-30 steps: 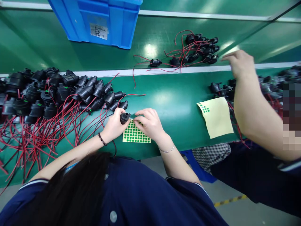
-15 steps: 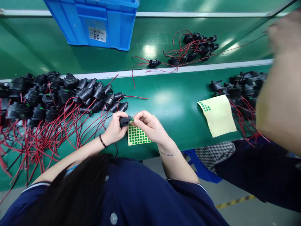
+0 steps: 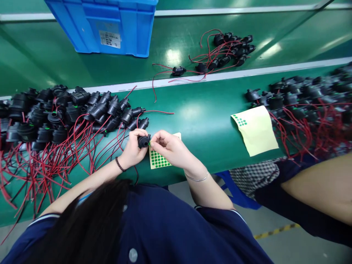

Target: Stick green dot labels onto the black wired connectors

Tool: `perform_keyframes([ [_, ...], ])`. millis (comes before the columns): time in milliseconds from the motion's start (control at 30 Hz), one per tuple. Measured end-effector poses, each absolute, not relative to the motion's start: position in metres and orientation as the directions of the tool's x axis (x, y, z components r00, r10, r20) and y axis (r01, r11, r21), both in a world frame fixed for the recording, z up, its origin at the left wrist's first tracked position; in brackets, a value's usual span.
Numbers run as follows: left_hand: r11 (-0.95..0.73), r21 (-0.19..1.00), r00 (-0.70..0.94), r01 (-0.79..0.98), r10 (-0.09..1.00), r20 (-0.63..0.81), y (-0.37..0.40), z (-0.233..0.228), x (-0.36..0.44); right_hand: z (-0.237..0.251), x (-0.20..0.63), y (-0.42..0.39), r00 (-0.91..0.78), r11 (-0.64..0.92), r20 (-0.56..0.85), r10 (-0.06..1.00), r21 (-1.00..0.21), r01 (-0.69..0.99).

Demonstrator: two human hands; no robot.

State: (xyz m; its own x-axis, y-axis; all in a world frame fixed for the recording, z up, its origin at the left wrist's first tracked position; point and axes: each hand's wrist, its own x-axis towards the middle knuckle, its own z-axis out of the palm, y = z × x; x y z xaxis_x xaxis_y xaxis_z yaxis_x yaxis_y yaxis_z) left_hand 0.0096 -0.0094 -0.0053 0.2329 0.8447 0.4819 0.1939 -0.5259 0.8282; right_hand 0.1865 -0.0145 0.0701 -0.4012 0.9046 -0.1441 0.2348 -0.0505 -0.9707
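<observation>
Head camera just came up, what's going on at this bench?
A person at a green table holds a small black part in the left hand. The right hand pinches at the part's end, just above a sheet of green dot stickers. A pile of black parts with red wires lies to the left. A co-worker's arm shows at the right.

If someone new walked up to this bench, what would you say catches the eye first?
Probably the big heap of black plastic connectors with red wires spread over the left of the green table. Next, at the near edge, the left hand grips one black connector while the right hand rests on a yellow sheet of green dot stickers. A blue plastic crate stands at the back.
</observation>
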Motion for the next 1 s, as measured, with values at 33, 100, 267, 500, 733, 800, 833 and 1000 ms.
perform_keyframes([
  [33,-0.531,0.824,0.235,0.196,0.841,0.486,-0.009,-0.005,0.010,0.070,0.186,-0.014,-0.401,-0.048,-0.141,0.905,-0.971,0.233],
  [100,-0.541,0.816,0.244,0.202,0.835,0.493,-0.009,-0.004,0.010,0.071,0.186,-0.013,-0.399,-0.042,-0.135,0.907,-0.971,0.234],
  [267,-0.551,0.807,0.252,0.212,0.829,0.500,-0.009,-0.003,0.010,0.071,0.185,-0.012,-0.373,-0.013,-0.119,0.920,-0.961,0.275],
  [500,-0.581,0.781,0.227,0.230,0.812,0.537,-0.009,-0.006,0.011,0.068,0.180,-0.015,-0.290,-0.020,-0.097,0.952,-0.966,0.256],
  [733,-0.611,0.740,0.205,0.281,0.791,0.576,-0.012,-0.006,0.012,0.058,0.176,-0.017,-0.249,-0.109,-0.147,0.957,-0.981,0.163],
  [800,-0.604,0.741,0.193,0.293,0.797,0.573,-0.013,-0.007,0.012,0.057,0.177,-0.018,-0.253,-0.110,-0.145,0.957,-0.983,0.146],
  [833,-0.599,0.743,0.188,0.299,0.801,0.569,-0.013,-0.007,0.013,0.057,0.177,-0.018,-0.254,-0.110,-0.144,0.956,-0.984,0.141],
  [1000,-0.602,0.740,0.189,0.302,0.798,0.572,-0.012,-0.008,0.014,0.057,0.177,-0.016,-0.256,-0.147,-0.172,0.951,-0.982,0.116],
])
